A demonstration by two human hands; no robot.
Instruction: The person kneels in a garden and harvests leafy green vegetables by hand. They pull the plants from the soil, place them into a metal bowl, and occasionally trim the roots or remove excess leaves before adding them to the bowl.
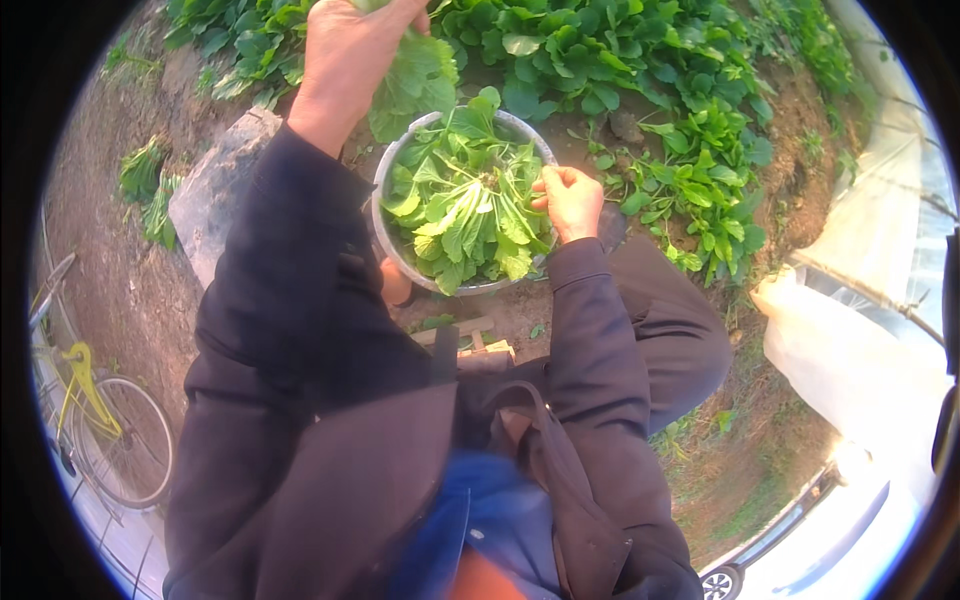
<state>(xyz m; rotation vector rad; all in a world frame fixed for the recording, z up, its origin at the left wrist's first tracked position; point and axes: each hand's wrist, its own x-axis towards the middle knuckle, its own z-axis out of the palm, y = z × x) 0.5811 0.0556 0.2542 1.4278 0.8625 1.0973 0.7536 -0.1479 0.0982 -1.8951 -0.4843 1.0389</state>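
My left hand (345,64) is raised at the top edge of the view, its fingers closed around a leafy green (416,86). The picture's edge cuts off the upper part of that plant, and its broad leaf hangs beside the basin's far left rim. Below stands a round metal basin (381,169), heaped with pulled leafy greens (465,217) whose pale stems meet near the middle. My right hand (576,204) is at the basin's right rim, thumb and fingers bent together against the outer leaves. Whether a leaf is pinched there is hidden.
Dense greens (555,52) grow beyond the basin, with smaller plants (697,187) to the right. Left lie a stone slab (225,172) and loose greens (142,176). A bicycle (97,420) is lower left; plastic sheeting (810,330) and a car (765,551) are right. A wooden piece (469,330) lies between my legs.
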